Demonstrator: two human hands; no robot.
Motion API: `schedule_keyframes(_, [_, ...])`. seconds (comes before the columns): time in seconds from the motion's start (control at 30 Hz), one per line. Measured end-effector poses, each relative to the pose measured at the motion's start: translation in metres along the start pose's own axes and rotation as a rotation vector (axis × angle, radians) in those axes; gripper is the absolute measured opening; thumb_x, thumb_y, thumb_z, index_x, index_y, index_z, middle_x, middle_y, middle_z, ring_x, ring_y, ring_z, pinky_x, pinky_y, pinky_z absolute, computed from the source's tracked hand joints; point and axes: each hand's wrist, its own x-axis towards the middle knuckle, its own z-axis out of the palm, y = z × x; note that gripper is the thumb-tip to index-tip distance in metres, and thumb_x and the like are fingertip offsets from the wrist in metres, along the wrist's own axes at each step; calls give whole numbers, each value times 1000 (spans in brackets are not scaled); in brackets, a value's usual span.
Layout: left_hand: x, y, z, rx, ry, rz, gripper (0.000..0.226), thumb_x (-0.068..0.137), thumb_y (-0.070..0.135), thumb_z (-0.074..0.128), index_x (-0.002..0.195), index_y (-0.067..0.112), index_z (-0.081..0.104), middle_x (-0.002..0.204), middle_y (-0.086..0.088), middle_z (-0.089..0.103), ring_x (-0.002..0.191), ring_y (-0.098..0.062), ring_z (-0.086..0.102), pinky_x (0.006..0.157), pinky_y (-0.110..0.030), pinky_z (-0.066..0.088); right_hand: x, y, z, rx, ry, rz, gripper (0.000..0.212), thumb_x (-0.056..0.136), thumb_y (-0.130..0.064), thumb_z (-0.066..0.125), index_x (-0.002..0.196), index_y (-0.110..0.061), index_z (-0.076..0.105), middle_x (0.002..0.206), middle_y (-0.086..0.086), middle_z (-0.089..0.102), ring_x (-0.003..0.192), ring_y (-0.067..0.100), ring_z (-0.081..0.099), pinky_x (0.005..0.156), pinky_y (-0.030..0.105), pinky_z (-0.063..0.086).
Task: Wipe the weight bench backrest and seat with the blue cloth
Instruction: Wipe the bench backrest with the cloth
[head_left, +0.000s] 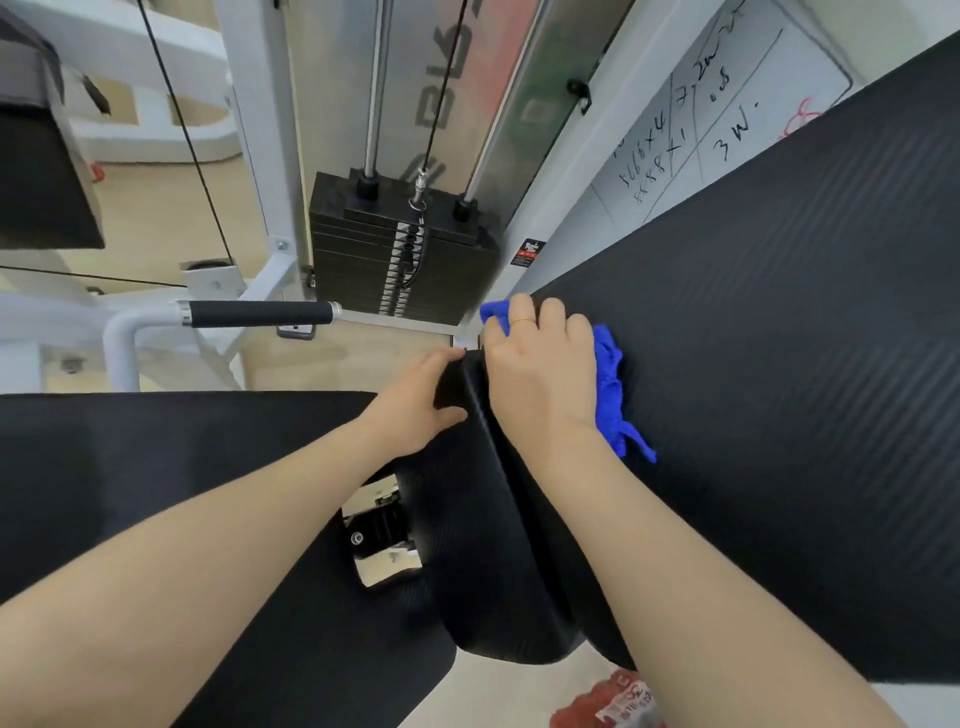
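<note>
The black textured backrest slopes up to the right. The black seat pad lies at the lower left. My right hand presses the blue cloth flat against the backrest's lower far corner; blue fabric shows above the fingers and to the right of the hand. My left hand grips the far end of a narrow black pad edge between seat and backrest. A chrome hinge bracket shows in the gap below.
A black weight stack with guide rods and cable stands just beyond the bench. A white frame handle with a black grip juts out at left. A whiteboard leans at the upper right. A red packet lies on the floor.
</note>
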Motion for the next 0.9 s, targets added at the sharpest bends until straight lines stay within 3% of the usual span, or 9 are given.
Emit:
schedule_keyframes(0.1, [-3,0,2,173,-30,31,79,76,23,71,142,19,28,144,-2,39,129,-26,41,104,-45,39,-2,2,-5,-52,-55,-83,40,79,-9,28,88,-21,66,96,0,57,80,22,49,65,32,33])
schedule_keyframes(0.2, [-3,-1,3,219,4,14,77,79,27,69,142,22,25,145,0,37,130,-24,41,103,-44,41,9,26,-17,77,-183,-2,30,87,-11,37,109,-13,58,115,9,49,101,30,41,79,38,30])
schedule_keyframes(0.37, [-4,-5,6,229,23,28,77,80,28,69,142,23,25,147,2,35,130,-23,41,97,-45,45,4,6,-13,19,-109,191,26,80,-7,37,91,-13,60,98,8,55,84,26,46,67,35,24])
schedule_keyframes(0.43, [-3,-4,6,244,38,44,76,80,27,67,143,21,25,147,1,34,130,-23,41,95,-41,45,-4,-13,-11,32,-54,84,31,78,-9,35,86,-17,64,89,4,56,76,23,49,62,32,28])
schedule_keyframes(0.5, [-4,-1,5,265,47,42,72,82,25,65,143,20,25,147,0,35,128,-23,43,90,-39,45,-21,-28,3,62,-172,-90,31,87,-11,33,103,-15,60,102,5,52,87,23,47,68,33,30])
schedule_keyframes(0.57, [-5,2,6,300,47,36,72,83,28,63,144,20,24,147,0,34,125,-24,45,88,-39,46,-22,-23,4,73,-269,-136,27,90,-14,37,108,-14,57,107,5,50,92,23,45,71,33,29])
schedule_keyframes(0.7, [-7,3,9,367,69,27,75,85,32,62,146,21,19,152,4,24,126,-23,45,86,-37,46,4,9,-10,-18,-60,114,24,73,-11,44,80,-18,65,87,5,57,77,25,49,65,33,35])
schedule_keyframes(0.8, [-8,5,8,414,73,40,75,86,32,60,146,19,17,152,3,24,124,-25,46,91,-36,44,0,10,-13,-19,-34,140,26,70,-8,39,70,-17,63,77,5,56,69,25,49,60,31,34])
schedule_keyframes(0.9, [-6,8,8,471,47,48,76,88,32,58,147,16,14,153,-1,22,127,-26,44,98,-34,40,-29,-10,-3,38,-130,27,11,68,-11,53,68,-16,63,74,4,55,66,22,47,57,31,32])
